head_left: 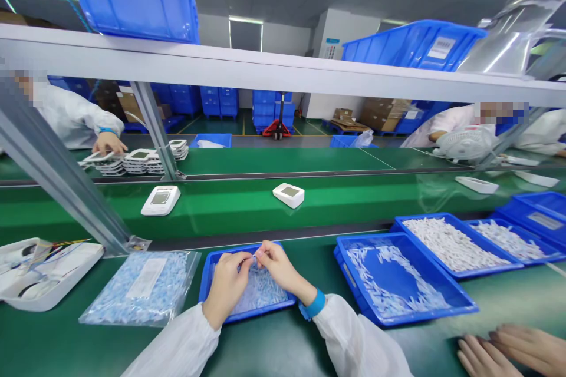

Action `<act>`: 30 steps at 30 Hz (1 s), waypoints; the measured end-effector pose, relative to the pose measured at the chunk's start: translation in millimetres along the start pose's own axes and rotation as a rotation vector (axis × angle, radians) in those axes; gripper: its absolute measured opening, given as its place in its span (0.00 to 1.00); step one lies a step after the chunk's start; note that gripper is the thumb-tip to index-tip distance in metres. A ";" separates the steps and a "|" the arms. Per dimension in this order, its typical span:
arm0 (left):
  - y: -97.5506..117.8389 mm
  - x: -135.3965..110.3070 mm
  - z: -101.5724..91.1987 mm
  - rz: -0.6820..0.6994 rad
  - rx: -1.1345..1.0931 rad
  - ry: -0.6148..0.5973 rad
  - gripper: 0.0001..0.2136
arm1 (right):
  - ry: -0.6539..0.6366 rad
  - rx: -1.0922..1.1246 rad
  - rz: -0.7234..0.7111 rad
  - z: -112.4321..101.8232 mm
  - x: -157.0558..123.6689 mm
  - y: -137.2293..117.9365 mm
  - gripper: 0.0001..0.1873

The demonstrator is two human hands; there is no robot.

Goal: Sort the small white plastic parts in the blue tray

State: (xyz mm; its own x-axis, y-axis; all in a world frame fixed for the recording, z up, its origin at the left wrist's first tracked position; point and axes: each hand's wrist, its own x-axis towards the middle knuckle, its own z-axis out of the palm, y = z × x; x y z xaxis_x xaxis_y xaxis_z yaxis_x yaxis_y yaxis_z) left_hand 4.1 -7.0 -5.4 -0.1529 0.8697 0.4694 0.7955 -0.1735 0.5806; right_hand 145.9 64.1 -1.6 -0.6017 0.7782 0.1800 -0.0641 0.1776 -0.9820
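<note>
My left hand (227, 285) and my right hand (278, 268) meet over a small blue tray (207, 283) filled with tiny clear-white parts (260, 291). Both hands pinch a small part between their fingertips at about the tray's far edge. I wear white sleeves and a blue wristband (313, 305) on the right wrist. A clear bag of the same small parts (141, 285) lies just left of the tray.
Three more blue trays of white parts (398, 283) (451, 244) (508, 238) stand to the right. Two white devices (160, 199) (289, 194) ride the green belt. A white tray with wires (42, 274) sits far left. Another person's hands (508, 350) rest at bottom right; workers sit across.
</note>
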 end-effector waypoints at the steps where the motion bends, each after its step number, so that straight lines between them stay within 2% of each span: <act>1: 0.2 0.1 -0.1 0.008 0.004 0.000 0.08 | -0.008 -0.005 0.000 -0.1 -0.1 -0.1 0.16; 6: 1.4 1.0 0.1 0.049 -0.002 -0.013 0.08 | -0.024 -0.032 0.024 0.3 -1.0 1.1 0.14; 15: 2.7 1.2 -1.6 0.043 -0.034 0.001 0.08 | -0.030 -0.115 0.004 -0.4 -2.3 -0.5 0.12; 21: 2.3 0.6 0.9 0.034 -0.011 -0.011 0.09 | -0.006 -0.364 -0.035 2.1 -6.3 -13.0 0.11; 26: 2.1 -0.1 1.4 0.042 0.018 -0.018 0.09 | -0.036 -0.391 -0.025 2.1 -6.5 -15.9 0.10; 30: 1.6 -0.7 2.8 0.048 0.068 -0.019 0.10 | -0.006 -0.634 -0.118 6.9 -11.0 -15.3 0.09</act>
State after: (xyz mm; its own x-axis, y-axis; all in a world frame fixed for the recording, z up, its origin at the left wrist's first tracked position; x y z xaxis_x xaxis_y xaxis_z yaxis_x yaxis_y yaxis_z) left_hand 7.2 -6.6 -6.7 -0.1036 0.8698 0.4825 0.8396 -0.1836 0.5112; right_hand 148.0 48.6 11.0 -0.6240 0.7286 0.2824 0.3517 0.5846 -0.7311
